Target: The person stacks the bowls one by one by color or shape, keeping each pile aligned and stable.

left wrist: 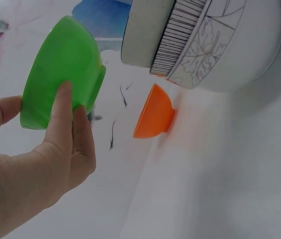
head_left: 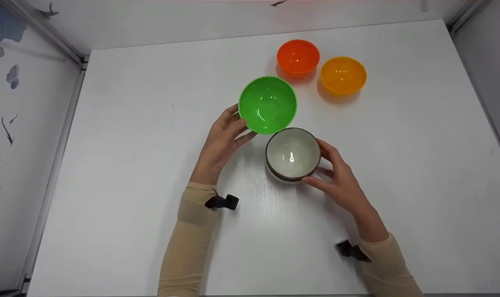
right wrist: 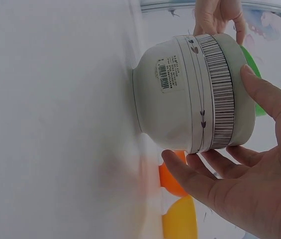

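My left hand (head_left: 220,142) holds a green bowl (head_left: 267,105) at its left side, thumb at the rim and fingers underneath. The left wrist view shows that green bowl (left wrist: 63,74) tilted and raised above the table. Close in front of it stands a stack of white patterned bowls (head_left: 293,153), pale inside with a dark rim. My right hand (head_left: 341,181) grips the stack's right side. In the right wrist view the thumb lies at the top rim and the fingers reach round the stack (right wrist: 180,109), whose base is at the table. A barcode label (right wrist: 167,73) shows on the lower bowl.
Behind the green bowl, an orange bowl (head_left: 298,57) and a yellow bowl (head_left: 343,76) sit side by side on the white table (head_left: 122,165). Walls border the table at the back, left and right. Black wrist cameras stick out from both sleeves.
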### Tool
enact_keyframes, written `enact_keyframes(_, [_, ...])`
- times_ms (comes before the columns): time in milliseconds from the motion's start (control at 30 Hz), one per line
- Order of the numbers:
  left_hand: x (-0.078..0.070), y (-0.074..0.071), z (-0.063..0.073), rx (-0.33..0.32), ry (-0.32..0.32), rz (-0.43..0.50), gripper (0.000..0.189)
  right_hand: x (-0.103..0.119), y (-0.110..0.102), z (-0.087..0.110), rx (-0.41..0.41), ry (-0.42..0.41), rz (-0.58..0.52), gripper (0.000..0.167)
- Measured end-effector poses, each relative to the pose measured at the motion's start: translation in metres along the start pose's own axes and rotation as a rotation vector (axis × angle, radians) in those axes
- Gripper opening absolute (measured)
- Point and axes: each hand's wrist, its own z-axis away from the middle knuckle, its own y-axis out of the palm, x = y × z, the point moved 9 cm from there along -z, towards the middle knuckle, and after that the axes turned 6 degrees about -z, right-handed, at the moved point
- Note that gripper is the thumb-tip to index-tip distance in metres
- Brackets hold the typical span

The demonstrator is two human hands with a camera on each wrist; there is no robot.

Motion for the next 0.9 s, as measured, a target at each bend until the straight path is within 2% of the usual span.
enact_keyframes(333, [0.005, 0.006, 0.009, 0.038, -0.01, -0.063, 0.053, 0.001, -0.001, 0.001, 0.002, -0.001, 0.005, 0.093])
enact_keyframes(667, [0.012, 0.015, 0.016, 0.092, -0.029, -0.078, 0.054, 0.0, -0.001, 0.0, 0.004, -0.004, -0.005, 0.094])
enact_keyframes(900, [0.011, 0.022, 0.022, 0.141, -0.04, -0.076, 0.053, 0.001, -0.001, 0.001, 0.01, -0.013, 0.003, 0.094])
